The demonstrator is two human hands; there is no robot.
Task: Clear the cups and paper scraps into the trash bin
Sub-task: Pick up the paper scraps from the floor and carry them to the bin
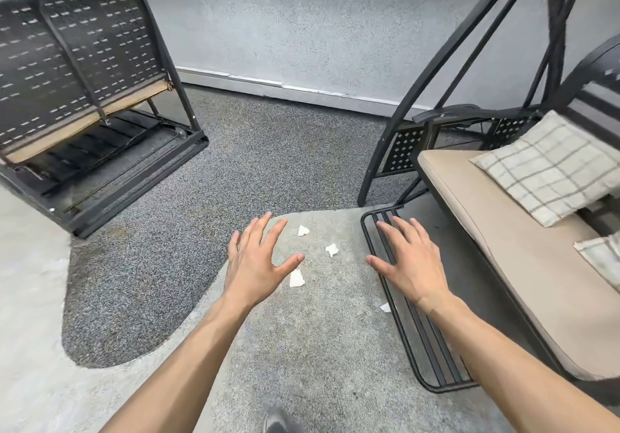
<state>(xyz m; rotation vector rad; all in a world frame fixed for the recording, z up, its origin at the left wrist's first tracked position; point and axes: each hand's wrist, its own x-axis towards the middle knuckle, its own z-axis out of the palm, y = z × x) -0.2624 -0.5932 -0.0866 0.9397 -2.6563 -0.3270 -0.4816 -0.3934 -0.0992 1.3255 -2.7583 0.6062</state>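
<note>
Head view, single entry.

Left hand (255, 258): fingers spread and straight, palm down, holding nothing; poised over the pale carpet (302, 332), apparently readying to gather litter.

Right hand (407, 258): likewise wide, fingers splayed, empty; hovers above the footrest (432, 358) of the swing seat (503, 264).

Paper scraps, four white pieces on the carpet:
- far scrap (303, 230), beyond the left fingertips;
- middle scrap (332, 250), between the two hands;
- near scrap (297, 278), just below the left thumb, closest to either hand, likely first pick;
- edge scrap (385, 307), beside the footrest rail, under the right wrist.

Cups: none in view. Trash bin: not in view.

Other items: checked cushion (543, 164) on the swing seat; folded metal bench frame (84, 97) leaning at left; grey wall (302, 29) behind; dark shoe tip (276, 421) at bottom edge.
</note>
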